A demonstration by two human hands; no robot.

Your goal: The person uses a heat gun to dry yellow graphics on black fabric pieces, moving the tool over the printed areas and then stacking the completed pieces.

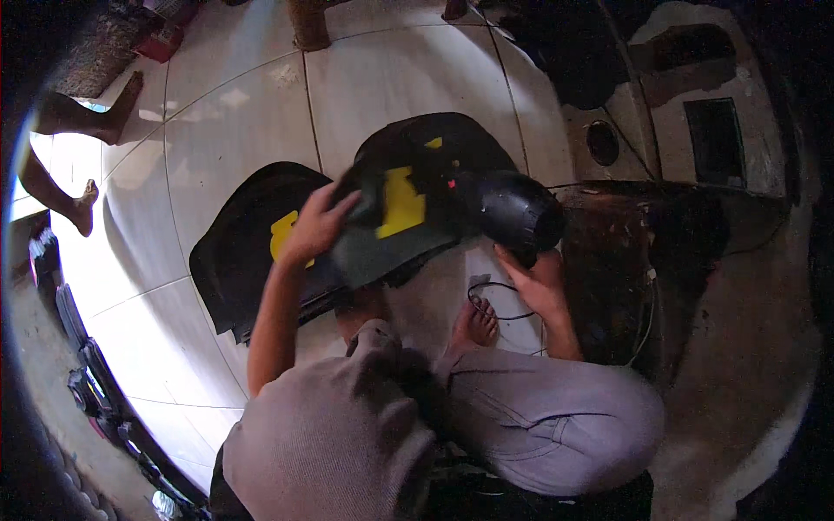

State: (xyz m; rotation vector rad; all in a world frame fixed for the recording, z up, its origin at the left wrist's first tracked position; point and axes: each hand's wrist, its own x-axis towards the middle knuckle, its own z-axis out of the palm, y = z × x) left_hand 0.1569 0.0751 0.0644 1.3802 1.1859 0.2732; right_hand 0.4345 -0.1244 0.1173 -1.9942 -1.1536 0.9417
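Note:
My right hand (540, 282) is wrapped round the handle of a black hair dryer (526, 215), its nozzle directed left over a dark panel. That curved panel (469, 148) is black to dark green and carries yellow patches (402, 204). At its left edge my left hand (320, 227) has its fingers bent against a dark, blurred piece (369, 195); whether this is part of the panel I cannot tell. Beneath the left forearm lies another black curved panel (239, 226), partly hidden, with a yellow patch (283, 236) beside the wrist.
Pale floor tiles (234, 139) spread under the panels. My bare foot (476, 323) rests near a looped black cord (504, 316). Another person's legs (78, 204) are at far left. A brown wooden surface (608, 234) stands at right, and several dark objects (95, 373) line the left edge.

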